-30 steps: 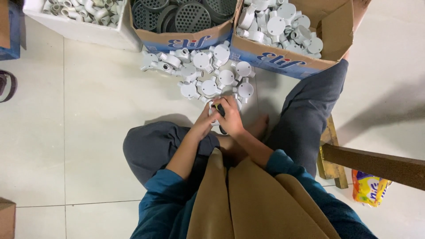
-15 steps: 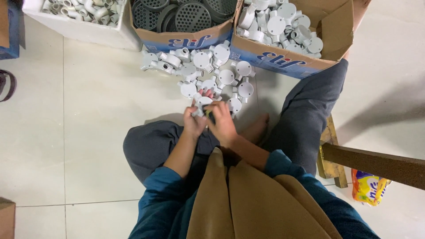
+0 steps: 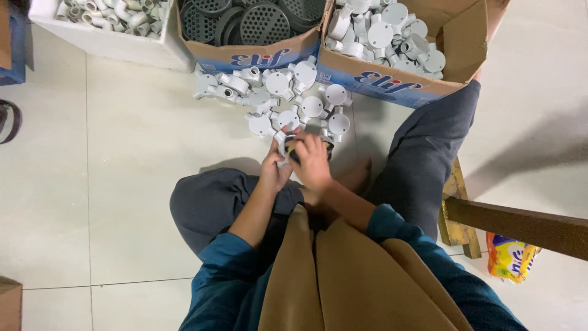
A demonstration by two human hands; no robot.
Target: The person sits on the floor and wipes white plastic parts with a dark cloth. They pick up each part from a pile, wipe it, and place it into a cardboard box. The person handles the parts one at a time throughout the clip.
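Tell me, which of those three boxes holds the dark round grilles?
The middle box: its contents are dark perforated discs, while the left box and right box hold pale grey fittings.

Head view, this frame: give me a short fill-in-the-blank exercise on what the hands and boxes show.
1. The left hand and right hand meet over one small fitting, just below the loose pile of ____ round fittings on the floor.
2. The middle cardboard box holds dark round ____ discs.
3. The cardboard box at the right holds more ____ fittings.

Missing words: white; perforated; white
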